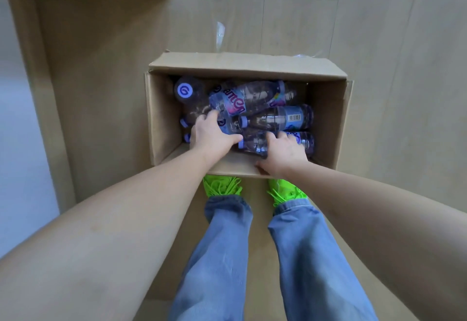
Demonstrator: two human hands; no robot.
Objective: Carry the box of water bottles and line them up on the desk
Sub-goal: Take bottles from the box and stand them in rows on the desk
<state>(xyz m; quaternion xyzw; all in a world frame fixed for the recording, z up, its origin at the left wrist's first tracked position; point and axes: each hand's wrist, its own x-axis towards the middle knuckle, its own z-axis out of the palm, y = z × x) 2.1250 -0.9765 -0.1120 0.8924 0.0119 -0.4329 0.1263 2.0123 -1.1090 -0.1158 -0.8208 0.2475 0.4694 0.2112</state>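
Wood-effect floor (379, 42) carrying an open cardboard box (326, 118) of jumbled water bottles (252, 98), just ahead of green shoes (222, 186); left hand (209, 136) and right hand (285, 151), fingers curled over bottles inside the box, should arguably shift to its walls for lifting.

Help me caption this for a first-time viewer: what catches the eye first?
The open cardboard box on the floor at centre, holding jumbled purple-labelled water bottles. The left hand and right hand reach into its near side onto bottles. Just below are neon green shoes.
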